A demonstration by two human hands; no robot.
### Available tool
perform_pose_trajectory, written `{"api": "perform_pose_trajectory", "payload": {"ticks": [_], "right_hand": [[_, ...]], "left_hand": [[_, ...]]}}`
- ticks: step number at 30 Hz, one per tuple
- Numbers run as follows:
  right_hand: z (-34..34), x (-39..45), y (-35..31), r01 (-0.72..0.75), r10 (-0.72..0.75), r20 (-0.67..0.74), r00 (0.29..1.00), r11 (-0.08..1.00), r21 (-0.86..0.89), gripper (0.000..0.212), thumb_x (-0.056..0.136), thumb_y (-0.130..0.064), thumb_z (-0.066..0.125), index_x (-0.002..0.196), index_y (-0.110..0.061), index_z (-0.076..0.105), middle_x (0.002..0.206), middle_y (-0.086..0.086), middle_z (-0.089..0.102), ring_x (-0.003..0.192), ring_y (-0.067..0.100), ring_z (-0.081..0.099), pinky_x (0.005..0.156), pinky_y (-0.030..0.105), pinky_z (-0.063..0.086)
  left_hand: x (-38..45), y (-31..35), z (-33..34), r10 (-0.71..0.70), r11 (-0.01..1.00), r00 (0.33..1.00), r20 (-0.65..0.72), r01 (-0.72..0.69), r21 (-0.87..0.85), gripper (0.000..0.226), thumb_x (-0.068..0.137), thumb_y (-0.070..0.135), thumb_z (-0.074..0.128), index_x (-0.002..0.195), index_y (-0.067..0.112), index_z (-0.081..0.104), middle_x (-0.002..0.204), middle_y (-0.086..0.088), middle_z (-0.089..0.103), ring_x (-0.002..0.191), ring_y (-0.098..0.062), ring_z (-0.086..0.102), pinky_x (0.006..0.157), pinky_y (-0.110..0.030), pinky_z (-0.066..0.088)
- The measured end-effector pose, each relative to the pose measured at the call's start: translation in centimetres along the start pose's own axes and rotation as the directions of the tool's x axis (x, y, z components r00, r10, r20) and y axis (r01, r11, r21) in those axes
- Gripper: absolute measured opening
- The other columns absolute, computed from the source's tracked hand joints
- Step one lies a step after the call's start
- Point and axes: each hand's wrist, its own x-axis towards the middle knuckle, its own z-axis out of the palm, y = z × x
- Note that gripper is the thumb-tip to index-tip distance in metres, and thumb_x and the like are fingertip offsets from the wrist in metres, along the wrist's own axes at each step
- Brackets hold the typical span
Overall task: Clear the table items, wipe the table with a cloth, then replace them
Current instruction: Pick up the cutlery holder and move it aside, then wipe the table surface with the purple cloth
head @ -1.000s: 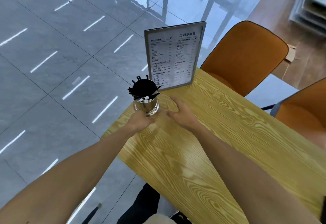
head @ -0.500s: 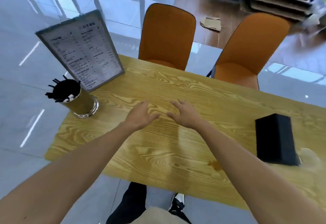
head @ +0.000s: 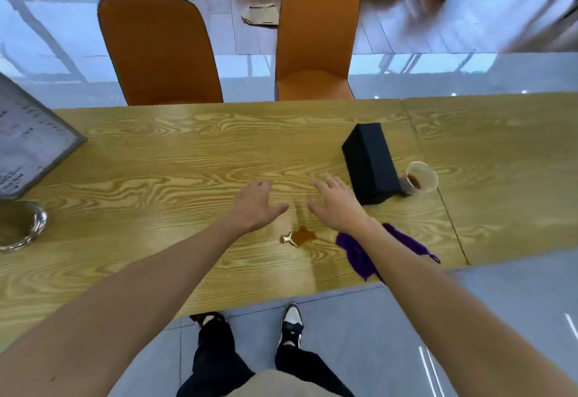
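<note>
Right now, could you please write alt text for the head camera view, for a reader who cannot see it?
Two empty, open hands, left hand and right hand, hover over a wooden table with a brown spill just below them. A purple cloth lies partly under the right forearm, a black box and a tipped plastic cup stand at right, and two orange chairs are behind.

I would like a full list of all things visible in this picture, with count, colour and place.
table: 1, yellow wood grain, across the middle
menu stand: 1, grey frame, far left, cut off
metal holder: 1, silver, left edge
black box: 1, black, right of centre
cup: 1, clear, brown liquid inside, beside the box
spill: 1, brown, near front edge
cloth: 1, purple, under the right forearm
chairs: 2, orange, behind table
shoes: 2, black-white, floor
left hand: open
right hand: open
</note>
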Motion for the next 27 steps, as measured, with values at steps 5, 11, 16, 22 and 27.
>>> {"api": "perform_pose_trajectory", "payload": {"ticks": [5, 11, 16, 22, 27], "right_hand": [[1.6, -3.8, 7.3, -0.106, 0.109, -0.025, 0.994, 0.99, 0.098, 0.064, 0.104, -0.044, 0.05, 0.161, -0.028, 0.024, 0.17, 0.01, 0.018, 0.156, 0.033, 0.012, 0.125, 0.054, 0.017], [5.7, -6.7, 14.6, -0.185, 0.193, -0.042, 0.98, 0.97, 0.157, 0.054, 0.101, -0.033, 0.055, 0.152, -0.027, 0.038, 0.157, 0.005, 0.04, 0.15, 0.033, 0.026, 0.119, 0.058, 0.028], [8.7, -8.0, 18.2, -0.27, 0.267, 0.036, 0.963, 0.953, 0.138, 0.068, 0.098, -0.027, 0.062, 0.157, -0.024, 0.029, 0.167, 0.009, 0.024, 0.154, 0.035, 0.018, 0.12, 0.058, 0.027], [10.3, -8.1, 20.3, -0.281, 0.29, -0.054, 0.955, 0.95, 0.133, 0.076, 0.095, -0.021, 0.068, 0.159, -0.019, 0.027, 0.167, 0.013, 0.021, 0.154, 0.036, 0.015, 0.12, 0.054, 0.031], [10.9, -7.6, 21.4, -0.349, 0.377, -0.047, 0.925, 0.893, 0.283, 0.083, 0.092, -0.023, 0.073, 0.158, -0.015, 0.024, 0.153, 0.012, 0.04, 0.14, 0.035, 0.037, 0.11, 0.048, 0.044]], "left_hand": [[1.0, 6.2, 4.9, 0.108, 0.994, 0.992, 0.067, -0.11, 0.021, 0.08, 0.091, 0.054, 0.062, 0.154, 0.013, 0.035, 0.159, -0.008, 0.038, 0.146, -0.024, 0.034, 0.118, -0.039, 0.031], [1.6, 11.7, 10.6, 0.23, 0.966, 0.956, 0.183, -0.247, 0.074, 0.068, 0.094, 0.043, 0.063, 0.151, 0.015, 0.039, 0.157, -0.007, 0.04, 0.144, -0.024, 0.036, 0.113, -0.034, 0.031], [2.9, 13.5, 14.8, 0.296, 0.94, 0.92, 0.258, -0.329, 0.096, 0.063, 0.094, 0.038, 0.063, 0.151, 0.022, 0.041, 0.155, -0.004, 0.043, 0.142, -0.024, 0.038, 0.115, -0.04, 0.037], [5.5, 14.9, 17.3, 0.305, 0.917, 0.896, 0.322, -0.368, 0.154, 0.059, 0.099, 0.027, 0.057, 0.154, 0.024, 0.035, 0.163, -0.004, 0.03, 0.152, -0.03, 0.02, 0.119, -0.048, 0.027], [7.1, 15.3, 18.6, 0.276, 0.915, 0.908, 0.315, -0.349, 0.202, 0.059, 0.098, 0.021, 0.059, 0.152, 0.025, 0.036, 0.157, -0.006, 0.037, 0.146, -0.033, 0.029, 0.114, -0.049, 0.031]]}}
